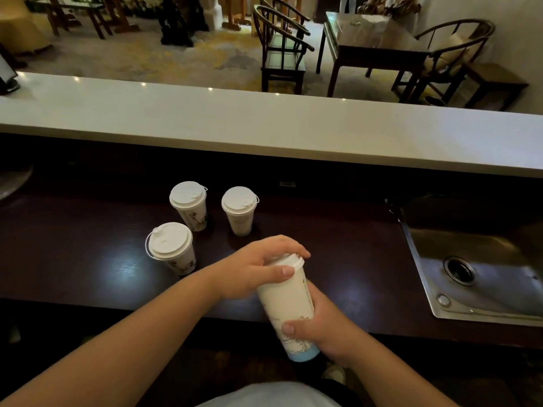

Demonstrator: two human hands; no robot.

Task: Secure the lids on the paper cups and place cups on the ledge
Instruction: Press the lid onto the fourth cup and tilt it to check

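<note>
I hold a tall white paper cup (286, 301) with a pale blue base in the air above the counter's near edge. My right hand (321, 330) grips its lower body. My left hand (258, 267) covers its white lid (289, 261), fingers curled over the top. Three more lidded paper cups stand on the dark counter: one at the back left (189, 205), one at the back middle (239, 211) and one nearer on the left (172, 248). The pale ledge (264, 127) runs across behind them, raised above the counter.
A steel sink (476, 268) is set into the dark wooden counter (73, 259) at the right. Beyond the ledge stand wooden chairs (282, 51) and a dark table (373, 45). A dark object (7, 74) rests on the ledge's far left end.
</note>
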